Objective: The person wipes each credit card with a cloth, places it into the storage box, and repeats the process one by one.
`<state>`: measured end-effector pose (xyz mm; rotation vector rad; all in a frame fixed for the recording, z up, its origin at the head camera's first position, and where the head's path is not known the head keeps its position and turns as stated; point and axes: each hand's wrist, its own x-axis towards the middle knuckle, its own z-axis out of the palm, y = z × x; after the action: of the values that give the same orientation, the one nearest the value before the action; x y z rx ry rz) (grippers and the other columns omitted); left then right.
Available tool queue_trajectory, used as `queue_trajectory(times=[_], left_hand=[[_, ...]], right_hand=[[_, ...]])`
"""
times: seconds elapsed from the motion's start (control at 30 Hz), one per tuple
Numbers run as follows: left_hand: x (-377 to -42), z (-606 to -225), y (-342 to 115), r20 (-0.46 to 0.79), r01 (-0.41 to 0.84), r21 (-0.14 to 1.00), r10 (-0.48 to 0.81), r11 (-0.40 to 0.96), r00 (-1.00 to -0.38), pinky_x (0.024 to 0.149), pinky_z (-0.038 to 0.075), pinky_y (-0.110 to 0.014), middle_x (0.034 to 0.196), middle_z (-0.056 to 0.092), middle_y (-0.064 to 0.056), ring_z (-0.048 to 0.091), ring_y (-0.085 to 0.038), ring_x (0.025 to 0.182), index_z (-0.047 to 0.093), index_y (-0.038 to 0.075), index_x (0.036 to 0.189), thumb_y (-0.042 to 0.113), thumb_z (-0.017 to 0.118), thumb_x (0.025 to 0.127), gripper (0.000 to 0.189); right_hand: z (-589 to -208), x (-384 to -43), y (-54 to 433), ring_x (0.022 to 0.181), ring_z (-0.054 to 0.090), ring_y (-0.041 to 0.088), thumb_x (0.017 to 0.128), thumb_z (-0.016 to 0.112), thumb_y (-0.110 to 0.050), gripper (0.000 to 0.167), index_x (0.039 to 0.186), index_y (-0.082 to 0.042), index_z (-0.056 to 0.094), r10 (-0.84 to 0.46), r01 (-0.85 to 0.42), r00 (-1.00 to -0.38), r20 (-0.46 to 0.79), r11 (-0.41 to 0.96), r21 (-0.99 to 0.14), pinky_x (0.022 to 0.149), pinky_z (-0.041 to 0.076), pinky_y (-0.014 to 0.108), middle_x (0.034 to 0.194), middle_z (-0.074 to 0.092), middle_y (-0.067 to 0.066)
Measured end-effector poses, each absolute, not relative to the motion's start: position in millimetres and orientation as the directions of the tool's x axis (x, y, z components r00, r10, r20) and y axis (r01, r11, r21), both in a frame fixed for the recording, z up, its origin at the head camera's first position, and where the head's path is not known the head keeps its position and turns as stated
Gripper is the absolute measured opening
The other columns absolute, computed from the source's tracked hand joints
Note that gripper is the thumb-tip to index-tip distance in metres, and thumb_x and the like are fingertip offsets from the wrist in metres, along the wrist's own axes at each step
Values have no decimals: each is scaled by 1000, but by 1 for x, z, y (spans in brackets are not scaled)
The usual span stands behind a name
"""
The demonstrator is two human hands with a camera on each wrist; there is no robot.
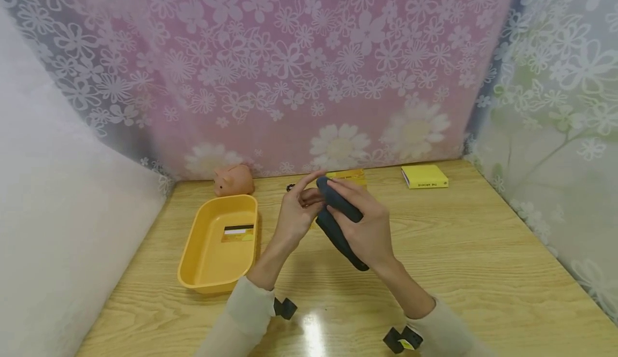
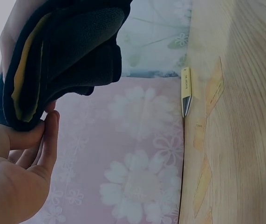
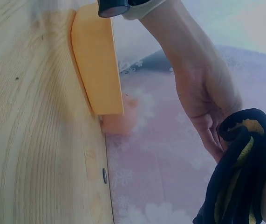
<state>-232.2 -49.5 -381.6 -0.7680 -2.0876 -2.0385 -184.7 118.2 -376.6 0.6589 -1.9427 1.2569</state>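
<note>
A dark navy, soft cloth item with a yellow lining hangs folded above the table. My right hand grips its upper part, with the thumb on the near side and the fingers over the top. On its left edge, the fingers and thumb of my left hand pinch the cloth. The left wrist view shows the thumb against the lower fold of the navy cloth, where the yellow lining shows. In the right wrist view, the cloth partly hides the left fingertips.
A yellow tray stands at left with a card in it. Behind it sits a pink piggy bank. A yellow book lies back right. Orange-yellow cards and a small dark ring-like item lie near the back.
</note>
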Motion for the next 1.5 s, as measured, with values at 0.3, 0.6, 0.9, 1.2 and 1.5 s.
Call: queue_trajectory(times=[0.3, 0.6, 0.9, 1.2, 1.5], left_hand=[[-233, -383, -50, 471, 479, 876, 289, -46, -834, 71, 47, -26, 121, 74, -20, 72, -32, 110, 54, 14, 153, -22, 49, 94, 68], [-230, -386, -51, 444, 451, 892, 270, -41, -854, 79, 57, -25, 109, 76, -21, 75, -30, 103, 56, 13, 150, -14, 65, 96, 61], [-227, -390, -55, 393, 392, 918, 247, -56, -886, 87, 63, -38, 102, 73, -24, 74, -31, 96, 61, 18, 146, -5, 73, 92, 59], [-228, -391, -59, 359, 343, 933, 246, -104, -900, 88, 63, -44, 101, 74, -23, 76, -26, 87, 61, 22, 146, -7, 70, 93, 61], [-230, -390, -65, 322, 303, 946, 237, -116, -916, 91, 62, -48, 97, 76, -16, 76, -26, 87, 62, 23, 146, -7, 70, 94, 61]], right_hand=[[-375, -183, 111, 127, 64, 29, 85, 83, 4, 52, 134, -10, 72, -45, -728, -608, 792, 428, -535, 103, 55, 40, 139, 67, 7], [-380, -182, 116, 121, 68, 31, 83, 85, 2, 52, 132, -11, 74, -22, -691, -607, 794, 507, -515, 95, 59, 48, 135, 69, 9], [-388, -186, 131, 122, 67, 29, 82, 86, 3, 55, 134, -13, 73, 24, -657, -625, 780, 523, -542, 94, 59, 47, 135, 69, 6], [-392, -191, 154, 122, 67, 29, 84, 84, 5, 54, 133, -15, 74, 93, -621, -639, 764, 525, -583, 98, 55, 22, 133, 70, 5], [-390, -189, 174, 116, 69, 34, 84, 83, 6, 55, 133, -16, 74, 163, -584, -649, 743, 520, -624, 91, 48, 6, 131, 71, 9]])
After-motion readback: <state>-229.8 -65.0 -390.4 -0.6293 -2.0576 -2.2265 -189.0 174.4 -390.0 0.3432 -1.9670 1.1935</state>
